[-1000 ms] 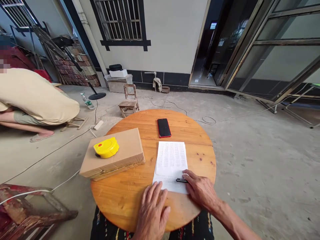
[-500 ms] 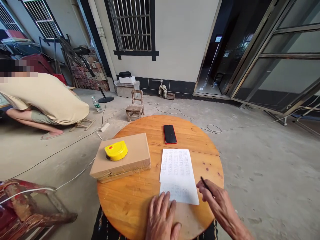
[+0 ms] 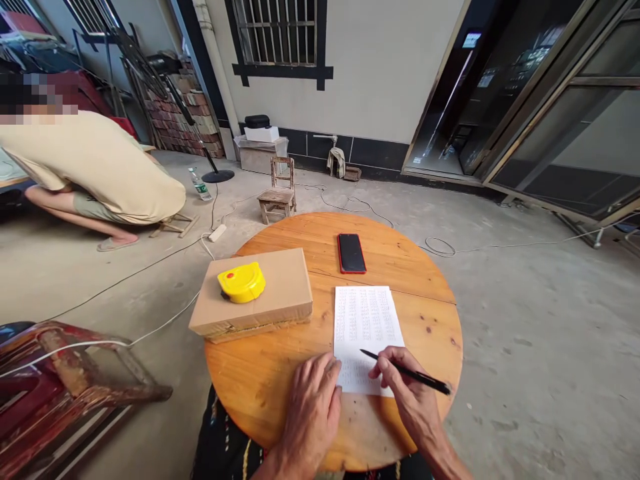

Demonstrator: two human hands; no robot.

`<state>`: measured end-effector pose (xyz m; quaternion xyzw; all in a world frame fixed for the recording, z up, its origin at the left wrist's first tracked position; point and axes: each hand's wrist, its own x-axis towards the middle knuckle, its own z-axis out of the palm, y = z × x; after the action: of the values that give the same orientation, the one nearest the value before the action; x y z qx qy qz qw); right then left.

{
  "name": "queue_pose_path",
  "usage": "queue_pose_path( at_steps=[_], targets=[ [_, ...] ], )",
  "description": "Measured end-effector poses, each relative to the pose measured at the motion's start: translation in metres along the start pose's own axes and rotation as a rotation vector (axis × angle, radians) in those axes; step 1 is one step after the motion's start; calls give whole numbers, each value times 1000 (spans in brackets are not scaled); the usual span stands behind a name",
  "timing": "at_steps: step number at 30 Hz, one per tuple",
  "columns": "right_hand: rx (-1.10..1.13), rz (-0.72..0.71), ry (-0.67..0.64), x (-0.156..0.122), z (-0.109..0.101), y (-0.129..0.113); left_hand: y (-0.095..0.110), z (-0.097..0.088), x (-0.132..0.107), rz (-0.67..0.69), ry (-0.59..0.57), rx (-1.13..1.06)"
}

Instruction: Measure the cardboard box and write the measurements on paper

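Right hand (image 3: 407, 393) holds a black pen (image 3: 405, 372) over the printed sheet (image 3: 367, 327), left hand (image 3: 313, 407) flat, fingers spread, at its near edge on the counter (image 3: 280, 373).

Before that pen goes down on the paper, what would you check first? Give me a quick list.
1. Pen gripped in right hand: ok.
2. Pen tip over the sheet of paper: ok.
3. Left hand resting at the sheet's lower left edge to steady it: ok.
4. Sheet lying flat on the round table: ok.
5. Phone and cardboard box clear of the sheet: ok.
6. Tip touching paper: cannot tell.
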<state>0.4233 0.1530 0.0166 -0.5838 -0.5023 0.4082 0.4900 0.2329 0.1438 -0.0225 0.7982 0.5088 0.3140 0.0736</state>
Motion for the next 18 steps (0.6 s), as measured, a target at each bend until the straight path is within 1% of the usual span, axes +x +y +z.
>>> queue_pose_path(
  at_steps=[2,5,8,11,14,18],
  targets=[
    [4,-14,0,6,8,-1,-5,3,7,-13,-22,15],
    [-1,-16,-18,15,16,-1,-6,6,12,-39,-44,12],
    [-42,-26,-77,22,25,2,-5,7,13,-57,-64,8],
    [-76,-23,-124,27,37,7,-4,5,14,-44,-71,19],
    [-112,-23,-129,32,46,12,-5,3,14,-30,-63,33],
    [-179,-52,-124,35,50,15,-5,2,15,-47,-57,9]
  ],
)
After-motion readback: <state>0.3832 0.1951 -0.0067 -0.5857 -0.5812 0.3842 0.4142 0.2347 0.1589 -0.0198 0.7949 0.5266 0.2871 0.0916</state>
